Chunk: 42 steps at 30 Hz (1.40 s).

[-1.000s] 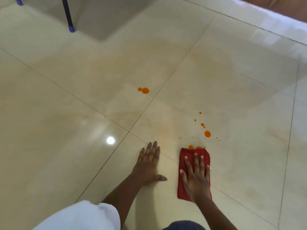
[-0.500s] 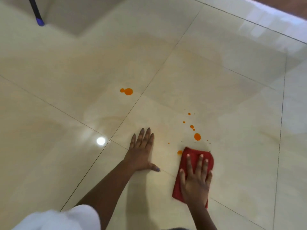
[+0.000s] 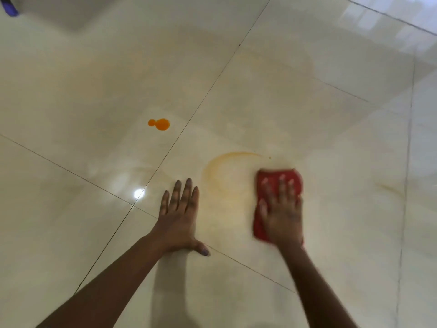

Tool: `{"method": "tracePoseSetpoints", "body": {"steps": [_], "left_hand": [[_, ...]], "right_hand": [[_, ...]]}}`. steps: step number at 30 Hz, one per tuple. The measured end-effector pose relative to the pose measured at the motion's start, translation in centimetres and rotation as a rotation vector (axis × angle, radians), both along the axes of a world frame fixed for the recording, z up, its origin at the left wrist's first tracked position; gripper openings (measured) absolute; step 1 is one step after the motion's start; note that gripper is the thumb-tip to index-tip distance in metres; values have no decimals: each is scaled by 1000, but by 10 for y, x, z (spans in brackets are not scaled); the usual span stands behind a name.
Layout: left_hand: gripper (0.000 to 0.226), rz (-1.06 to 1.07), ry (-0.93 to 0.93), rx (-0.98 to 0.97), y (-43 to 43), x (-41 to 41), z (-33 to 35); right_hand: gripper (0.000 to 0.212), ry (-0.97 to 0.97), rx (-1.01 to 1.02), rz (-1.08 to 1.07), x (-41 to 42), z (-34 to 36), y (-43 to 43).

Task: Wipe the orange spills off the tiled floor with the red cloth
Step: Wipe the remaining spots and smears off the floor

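My right hand (image 3: 282, 209) lies flat with straight fingers on the folded red cloth (image 3: 272, 177), pressing it to the cream tiled floor (image 3: 307, 114); both are motion-blurred. Left of the cloth a faint curved orange smear (image 3: 211, 170) arcs across the tile. A tiny orange dot (image 3: 269, 157) sits just beyond the cloth. Farther left, on the neighbouring tile, an orange spill (image 3: 160, 124) of two joined blobs lies untouched. My left hand (image 3: 181, 209) rests flat on the floor, fingers straight, between the smear and a grout crossing.
A blue-tipped furniture leg (image 3: 9, 9) stands at the far top left. A bright light reflection (image 3: 138, 193) shows on the glossy tile near my left hand. Dark grout lines run diagonally across the floor.
My right hand has swept the cloth forward and right over the cluster of orange drops, which is gone, leaving a curved smear. The view has shifted closer. My left hand stays planted.
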<state>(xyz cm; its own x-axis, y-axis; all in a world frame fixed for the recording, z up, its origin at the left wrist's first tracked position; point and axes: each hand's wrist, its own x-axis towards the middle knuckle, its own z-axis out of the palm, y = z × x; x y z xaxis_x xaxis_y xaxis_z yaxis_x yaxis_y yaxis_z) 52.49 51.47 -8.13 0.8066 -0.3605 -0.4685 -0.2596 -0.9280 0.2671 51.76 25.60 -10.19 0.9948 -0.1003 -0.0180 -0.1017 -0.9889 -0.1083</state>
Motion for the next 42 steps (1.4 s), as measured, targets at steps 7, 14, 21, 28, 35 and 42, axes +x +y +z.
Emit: {"method": "tracePoseSetpoints", "body": {"steps": [7,14,21,28,35,42], "left_hand": [[146,17,-66,-22,3,-1,-1],[149,29,-25,-2,0,0,-2],[150,58,-63,-37,6,-2,4],[159,216,-4,-1,65,-3,7],[154,167,-10,12,69,-5,9],[157,205,38,32,100,-4,13]], "right_hand": [[61,63,27,160,94,6,91],[56,-44,-3,186,2,4,-8],[59,-5,28,243,81,4,125],[54,-17,-1,368,-15,7,41],[58,-9,30,341,56,6,156],[56,-5,20,378,-4,8,63]]}}
